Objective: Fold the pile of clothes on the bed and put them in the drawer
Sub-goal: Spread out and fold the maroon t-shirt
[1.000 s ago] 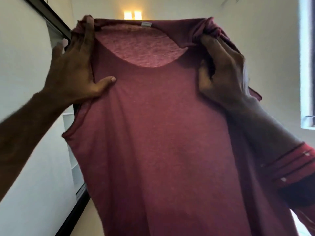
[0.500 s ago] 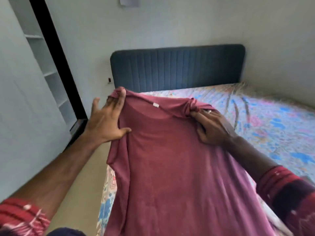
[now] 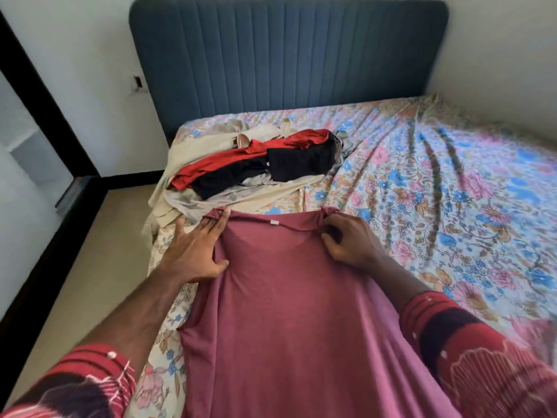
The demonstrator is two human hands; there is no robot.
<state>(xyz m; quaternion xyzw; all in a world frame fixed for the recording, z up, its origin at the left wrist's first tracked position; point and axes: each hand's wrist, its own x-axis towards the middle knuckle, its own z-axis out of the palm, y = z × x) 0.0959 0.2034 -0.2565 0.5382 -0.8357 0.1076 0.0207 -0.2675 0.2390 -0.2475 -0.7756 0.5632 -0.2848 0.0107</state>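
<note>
your left hand pinches one shoulder of the maroon shirt, right hand grips the other; lay it flat on the bed below your hands, then fold.

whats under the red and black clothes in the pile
Beige garments lie under the red garment and black garment, on the floral sheet. Anything deeper is covered.
</note>
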